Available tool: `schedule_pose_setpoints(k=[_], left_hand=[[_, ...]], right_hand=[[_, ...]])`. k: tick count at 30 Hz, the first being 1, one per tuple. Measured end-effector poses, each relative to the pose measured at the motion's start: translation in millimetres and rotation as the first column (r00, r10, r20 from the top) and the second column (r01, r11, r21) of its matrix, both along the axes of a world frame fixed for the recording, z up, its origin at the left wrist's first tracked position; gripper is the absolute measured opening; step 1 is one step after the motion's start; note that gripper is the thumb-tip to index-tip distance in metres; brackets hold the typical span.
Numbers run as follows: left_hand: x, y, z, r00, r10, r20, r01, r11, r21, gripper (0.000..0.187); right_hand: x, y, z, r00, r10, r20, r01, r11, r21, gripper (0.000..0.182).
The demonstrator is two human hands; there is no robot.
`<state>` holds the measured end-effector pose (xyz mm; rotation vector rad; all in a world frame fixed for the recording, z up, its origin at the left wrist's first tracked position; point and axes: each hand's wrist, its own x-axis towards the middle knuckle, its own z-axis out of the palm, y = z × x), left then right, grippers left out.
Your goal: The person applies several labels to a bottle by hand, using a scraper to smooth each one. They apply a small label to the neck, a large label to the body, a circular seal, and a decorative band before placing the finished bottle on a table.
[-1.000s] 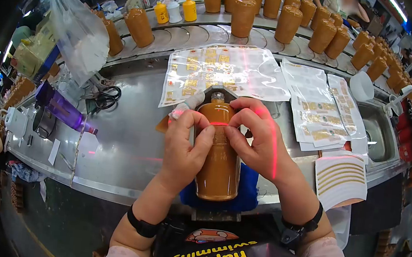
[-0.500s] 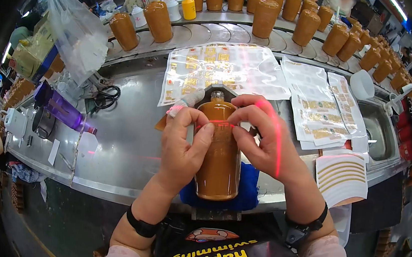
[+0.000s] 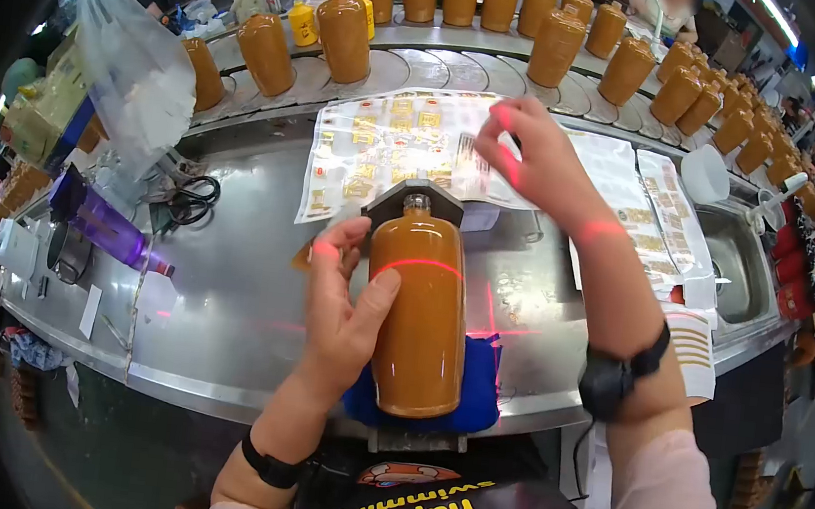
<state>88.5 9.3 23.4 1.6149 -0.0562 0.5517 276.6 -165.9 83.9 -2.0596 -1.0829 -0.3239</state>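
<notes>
A glossy brown bottle [image 3: 413, 340] lies in front of me with its neck pointing away. Its neck end rests at a dark angled holder [image 3: 394, 194], and its base lies on a blue cloth [image 3: 482, 382]. Along the bottle's left side is my left hand [image 3: 343, 302], loosely open, its thumb over the glass and its fingers apart. My right hand [image 3: 529, 153] is raised over a sheet of gold-printed labels [image 3: 363, 155], fingers bent together. Whatever may be between those fingertips is too small to make out. Red laser lines cross the bottle and my right hand.
More label sheets [image 3: 666, 207] lie to the right, beside a sink [image 3: 745, 275]. A curved conveyor [image 3: 417, 65] carries several brown bottles. Scissors [image 3: 197, 201], a purple water bottle [image 3: 112, 228] and a hanging plastic bag [image 3: 139, 67] are on the left. A person [image 3: 686, 15] sits across.
My right hand has left the bottle and moved up over the label sheet. My left hand has loosened beside the bottle. The bottle's visible front now looks plain; conveyor bottles have shifted.
</notes>
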Motion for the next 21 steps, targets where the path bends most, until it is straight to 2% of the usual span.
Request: schedule_pose_setpoints(k=[1, 2, 4, 6, 9, 12, 15, 18, 19, 21], left_hand=[[0.3, 0.2, -4.7, 1.0, 0.017, -0.003, -0.017, 1.0, 0.019, 0.05], [-1.5, -2.3, -5.1, 0.998, -0.053, -0.044, 0.048, 0.995, -0.093, 0.056], [-6.7, -7.4, -3.0, 0.975, -0.197, -0.102, 0.156, 0.936, -0.315, 0.069], [-7.9, -1.4, -7.5, 0.96, -0.259, -0.107, 0.214, 0.924, -0.315, 0.075], [-7.1, 2.2, -7.5, 0.949, -0.301, -0.096, 0.259, 0.916, -0.307, 0.079], [-9.4, -0.2, -7.3, 0.949, -0.302, -0.096, 0.261, 0.916, -0.304, 0.078], [-10.7, 1.2, -8.2, 0.948, -0.304, -0.097, 0.254, 0.902, -0.348, 0.074], [-12.5, 10.0, -13.7, 0.947, -0.304, -0.104, 0.242, 0.888, -0.391, 0.069], [-13.0, 11.8, -14.6, 0.946, -0.304, -0.107, 0.239, 0.884, -0.401, 0.068], [-13.8, 10.2, -12.4, 0.953, -0.284, -0.103, 0.223, 0.892, -0.393, 0.067]], right_hand=[[16.0, 2.5, -3.5, 1.0, -0.027, 0.0, 0.027, 0.999, -0.017, 0.013], [54.9, 13.3, -16.1, 0.993, -0.106, 0.046, 0.112, 0.977, -0.179, 0.014], [95.8, 35.3, -41.2, 0.962, -0.242, 0.127, 0.274, 0.857, -0.436, 0.016], [105.7, 50.7, -51.9, 0.909, -0.364, 0.202, 0.407, 0.676, -0.615, 0.018], [109.1, 53.9, -52.5, 0.891, -0.364, 0.27, 0.452, 0.671, -0.588, 0.019], [85.8, 34.9, -32.3, 0.928, -0.227, 0.296, 0.346, 0.821, -0.453, 0.017], [26.3, 12.0, 14.1, 0.977, -0.039, 0.209, 0.097, 0.957, -0.273, 0.013], [-32.0, -5.6, 68.2, 0.984, 0.179, -0.025, -0.18, 0.961, -0.209, 0.014], [-45.7, -9.9, 75.1, 0.963, 0.245, -0.111, -0.262, 0.945, -0.193, 0.015], [-65.9, -8.0, 70.4, 0.918, 0.365, -0.153, -0.384, 0.915, -0.122, 0.013]])
